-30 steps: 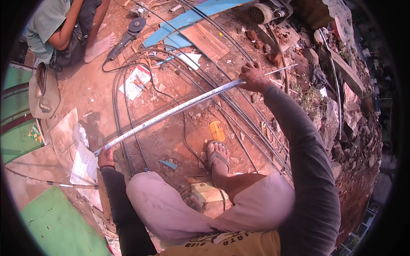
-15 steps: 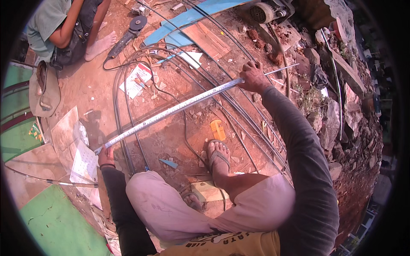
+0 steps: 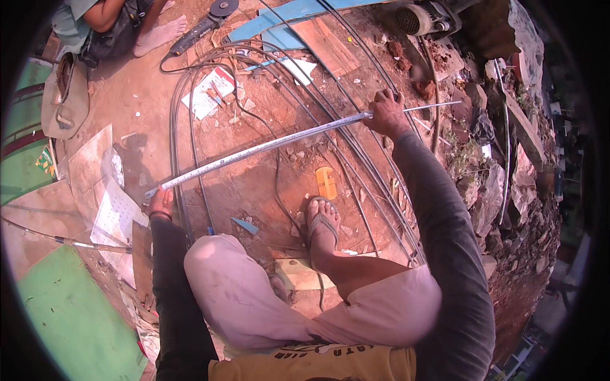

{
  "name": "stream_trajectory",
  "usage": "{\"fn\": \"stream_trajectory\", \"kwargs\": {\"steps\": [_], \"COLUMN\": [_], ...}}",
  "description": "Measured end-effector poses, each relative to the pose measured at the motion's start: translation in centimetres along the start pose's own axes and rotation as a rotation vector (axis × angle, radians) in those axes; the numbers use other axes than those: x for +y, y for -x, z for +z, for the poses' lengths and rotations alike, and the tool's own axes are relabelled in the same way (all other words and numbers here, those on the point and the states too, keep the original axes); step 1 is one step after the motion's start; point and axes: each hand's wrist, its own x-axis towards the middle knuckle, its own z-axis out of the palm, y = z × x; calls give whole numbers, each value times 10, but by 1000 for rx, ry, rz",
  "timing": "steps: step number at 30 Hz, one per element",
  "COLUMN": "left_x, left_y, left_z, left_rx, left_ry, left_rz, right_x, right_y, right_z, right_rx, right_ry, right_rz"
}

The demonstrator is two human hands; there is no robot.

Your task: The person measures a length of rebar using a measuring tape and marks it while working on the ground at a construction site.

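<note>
A long white measuring tape with fine marks is stretched slantwise before me, above the ground. My left hand is closed, pinching its lower left end between thumb and fingers. At the upper right my right hand wraps round the other end; whether a tape case sits inside the fist is hidden. A thin pale rod sticks out beyond that fist. Under the tape, bundled dark rods and a black cable lie on the dirt.
An angle grinder lies at the far left, near a seated person's bare foot. Blue boards, a brown board and a motor lie far off. An orange plastic piece is near my sandalled foot. Rubble edges the right.
The view has shifted, so the ground and its objects appear moved. The tape slopes less steeply now, its left end sitting higher relative to the right. Both hands keep their hold.
</note>
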Motion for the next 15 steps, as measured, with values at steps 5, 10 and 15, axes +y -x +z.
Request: {"fn": "stream_trajectory", "kwargs": {"steps": [5, 10, 15], "left_x": [-16, -21, -21], "left_y": [2, 9, -3], "left_z": [-4, 16, -2], "left_rx": [-102, -39, -50], "left_ry": [81, -4, -115], "left_rz": [-69, -70, -88], "right_x": [-3, -1, -7], "right_y": [2, 6, 0], "right_z": [3, 3, 1], "right_rx": [-38, -47, -63], "right_ry": [5, 2, 18], "right_rz": [1, 17, 23]}}
